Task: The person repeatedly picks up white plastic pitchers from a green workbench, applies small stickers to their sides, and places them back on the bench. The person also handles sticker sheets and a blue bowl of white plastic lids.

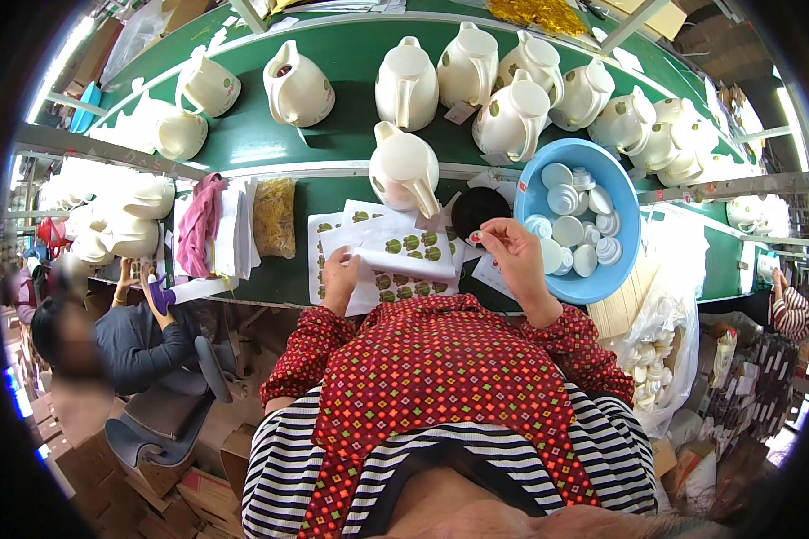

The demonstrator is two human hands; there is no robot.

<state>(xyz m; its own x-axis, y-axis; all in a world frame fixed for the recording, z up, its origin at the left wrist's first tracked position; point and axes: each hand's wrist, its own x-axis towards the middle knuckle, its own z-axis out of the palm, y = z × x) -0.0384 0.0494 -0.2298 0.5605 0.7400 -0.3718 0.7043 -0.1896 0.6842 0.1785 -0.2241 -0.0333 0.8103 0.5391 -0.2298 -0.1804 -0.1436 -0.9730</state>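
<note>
My left hand (340, 280) pinches the edge of a sticker sheet (415, 286) printed with green, leaf-like designs. A white strip of that sheet is folded or curled over its front. My right hand (520, 259) is raised to the right, thumb and fingertips closed together; whatever is between them is too small to make out. Just beyond those fingertips lies a black round object (482, 208). A cream jug (403, 169) with a lid and handle stands in front of me, behind the sheets. More sticker sheets lie under the one I hold.
A blue basin (627, 235) full of white round lids is at my right. Several cream jugs (406, 85) line the green shelf (243, 148). To the left are a pink cloth (200, 225), paper stacks and a yellowish packet (274, 217). A person (144, 337) sits at far left.
</note>
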